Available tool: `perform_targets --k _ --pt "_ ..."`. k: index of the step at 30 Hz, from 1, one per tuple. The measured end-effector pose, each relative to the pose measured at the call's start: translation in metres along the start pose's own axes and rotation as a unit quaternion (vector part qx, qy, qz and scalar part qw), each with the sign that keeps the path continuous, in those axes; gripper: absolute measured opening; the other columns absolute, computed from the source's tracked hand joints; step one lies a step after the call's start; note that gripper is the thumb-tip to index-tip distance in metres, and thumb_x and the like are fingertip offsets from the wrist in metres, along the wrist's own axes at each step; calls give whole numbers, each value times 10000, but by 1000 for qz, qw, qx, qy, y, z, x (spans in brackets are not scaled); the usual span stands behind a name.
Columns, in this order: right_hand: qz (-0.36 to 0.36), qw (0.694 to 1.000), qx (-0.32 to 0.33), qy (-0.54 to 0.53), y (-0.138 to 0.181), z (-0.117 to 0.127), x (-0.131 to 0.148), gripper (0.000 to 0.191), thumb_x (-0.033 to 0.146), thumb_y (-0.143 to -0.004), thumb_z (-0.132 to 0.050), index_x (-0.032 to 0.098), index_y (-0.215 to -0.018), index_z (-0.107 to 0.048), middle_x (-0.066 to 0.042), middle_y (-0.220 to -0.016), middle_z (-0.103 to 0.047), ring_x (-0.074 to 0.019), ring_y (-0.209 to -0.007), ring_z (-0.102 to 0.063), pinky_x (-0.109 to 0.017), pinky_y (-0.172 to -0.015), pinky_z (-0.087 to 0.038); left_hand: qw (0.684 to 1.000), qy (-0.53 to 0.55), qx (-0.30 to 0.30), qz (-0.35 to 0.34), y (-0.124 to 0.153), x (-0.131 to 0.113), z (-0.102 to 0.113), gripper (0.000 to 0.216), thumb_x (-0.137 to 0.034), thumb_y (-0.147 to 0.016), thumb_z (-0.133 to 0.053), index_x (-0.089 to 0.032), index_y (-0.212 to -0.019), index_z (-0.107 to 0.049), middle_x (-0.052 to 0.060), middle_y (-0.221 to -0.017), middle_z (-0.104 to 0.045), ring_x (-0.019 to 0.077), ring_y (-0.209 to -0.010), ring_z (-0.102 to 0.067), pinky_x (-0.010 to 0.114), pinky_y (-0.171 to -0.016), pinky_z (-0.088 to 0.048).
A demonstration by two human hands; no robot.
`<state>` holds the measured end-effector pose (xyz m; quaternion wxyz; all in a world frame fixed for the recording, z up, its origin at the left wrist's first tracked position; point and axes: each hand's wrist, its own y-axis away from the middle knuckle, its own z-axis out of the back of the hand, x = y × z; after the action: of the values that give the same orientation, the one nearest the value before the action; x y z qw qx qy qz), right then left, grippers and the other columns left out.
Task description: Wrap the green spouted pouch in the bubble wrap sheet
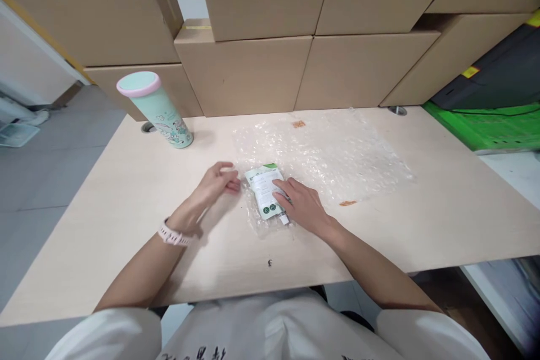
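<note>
A white and green printed packet (265, 194) lies on the near left part of a sheet of clear bubble wrap (329, 152). At its lower right corner pokes out a small white-capped item (284, 218), mostly hidden under the packet and my fingers. My right hand (301, 202) rests on the packet's right side, its fingers stretched out and the thumb apart from them. Just left of the packet, my left hand (219, 183) hovers by the edge of the bubble wrap with loosely curved fingers and nothing seen in it.
A mint tumbler with a pink-rimmed lid (158, 109) stands at the back left of the wooden table (228, 270). Stacked cardboard boxes (253, 76) wall off the far side. On the right are a green crate (498, 124) and a dark case (493, 76).
</note>
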<state>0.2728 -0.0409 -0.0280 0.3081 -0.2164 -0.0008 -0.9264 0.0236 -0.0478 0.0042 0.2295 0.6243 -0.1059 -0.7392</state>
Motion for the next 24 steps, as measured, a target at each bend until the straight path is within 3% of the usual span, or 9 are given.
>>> perform_targets --k 3,6,9,12,15,19,21,24 --pt "-1 1000 23 0 0 2 3 358 326 -1018 -407 195 -1317 -555 -91 -1017 -678 -223 -897 -639 -309 -674 -446 976 171 103 85 26 16 -13 339 -227 -779 -708 -142 -1077 -569 87 -826 -723 184 -674 -702 353 -710 -597" --pt "-13 999 40 -24 0 4 4 376 330 -1014 -392 191 -1335 -530 -113 -1056 -677 -242 -921 -637 -328 -704 -449 971 196 117 75 37 23 -30 282 -290 -755 -751 -146 -933 -585 57 -770 -693 147 -620 -665 296 -642 -580" --pt "-29 992 49 -116 1 9 2 384 362 -1006 -404 207 -1344 -502 -87 -1028 -680 -224 -866 -638 -331 -704 -454 984 161 74 -32 41 21 -50 319 -351 -766 -741 -186 -956 -544 2 -778 -648 125 -600 -617 270 -581 -537" --pt "-41 962 64 -264 1 15 -3 389 397 -1007 -394 235 -1349 -483 -42 -924 -674 -191 -801 -634 -316 -698 -475 976 67 44 -202 50 17 -69 347 -397 -867 -636 -214 -1146 -539 52 -1011 -634 170 -869 -634 300 -717 -546" --pt "-68 904 75 -415 -2 20 -10 380 445 -992 -410 247 -1293 -532 -29 -882 -664 -169 -759 -631 -287 -660 -496 927 -90 47 -362 58 19 -82 558 -358 -899 -605 -255 -1409 -403 115 -1248 -554 233 -1122 -564 374 -889 -523" --pt "-106 844 70 -521 -6 22 -28 308 457 -870 -570 197 -1016 -649 -15 -776 -650 -162 -689 -608 -276 -629 -497 825 -259 59 -498 52 27 -100 723 -335 -883 -626 -252 -1511 -277 182 -1429 -416 323 -1304 -439 485 -1023 -445" --pt "-110 851 57 -510 -8 24 -41 230 393 -771 -642 173 -839 -657 -11 -722 -641 -173 -688 -602 -277 -629 -483 783 -329 52 -525 44 30 -111 667 -297 -903 -582 -228 -1501 -296 205 -1456 -399 345 -1307 -433 516 -1034 -418" --pt "-136 904 45 -403 -7 29 -59 107 268 -677 -608 166 -643 -605 11 -618 -586 -163 -628 -560 -240 -543 -401 745 -423 58 -513 31 28 -127 601 -251 -887 -552 -199 -1455 -360 211 -1437 -442 361 -1248 -476 524 -995 -413"
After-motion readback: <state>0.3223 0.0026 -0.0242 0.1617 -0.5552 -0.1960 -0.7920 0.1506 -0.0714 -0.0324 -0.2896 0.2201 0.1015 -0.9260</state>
